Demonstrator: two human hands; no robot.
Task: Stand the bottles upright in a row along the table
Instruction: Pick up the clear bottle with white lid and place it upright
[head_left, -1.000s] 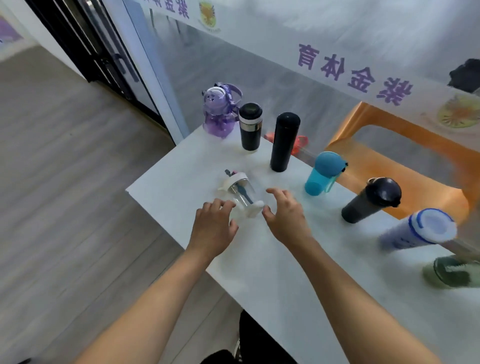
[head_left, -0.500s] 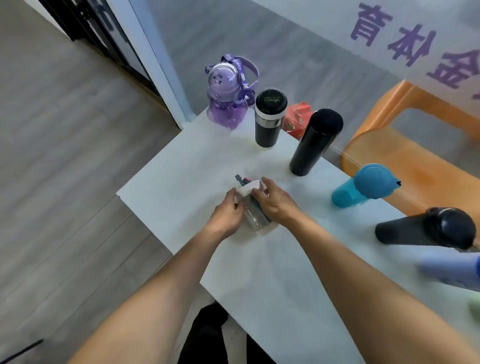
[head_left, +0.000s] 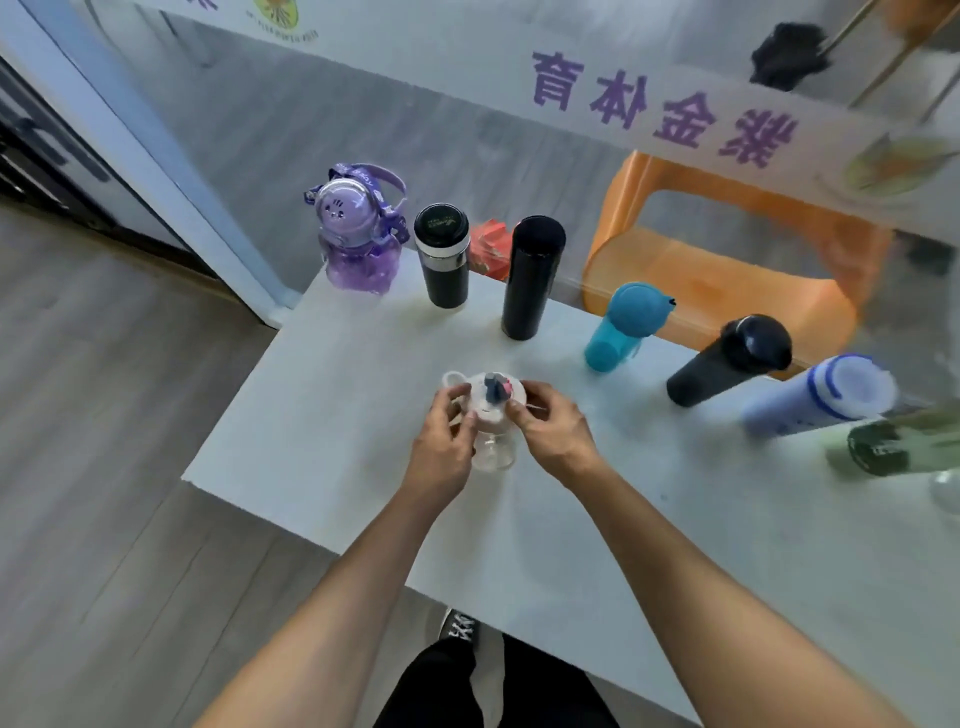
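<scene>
Clear bottle (head_left: 492, 431) upright, others (head_left: 533, 278) rowed.

Both forearms bare to the elbows, no sleeves, watch, rings or bands visible on either; left hand (head_left: 441, 452) & right hand (head_left: 558, 436) bare too, no gloves, nails short as far as the blur allows. Lower down, black trousers (head_left: 467, 686) w/ loose legs. One dark shoe (head_left: 460, 626) pokes out under the table edge, white lettering/pattern on its upper, too blurry to read.

Both hands, left hand (head_left: 441, 447) and right hand (head_left: 553, 434), grip a small clear bottle (head_left: 493, 431) upright on the white table (head_left: 322, 415), other bottles lined behind.
</scene>
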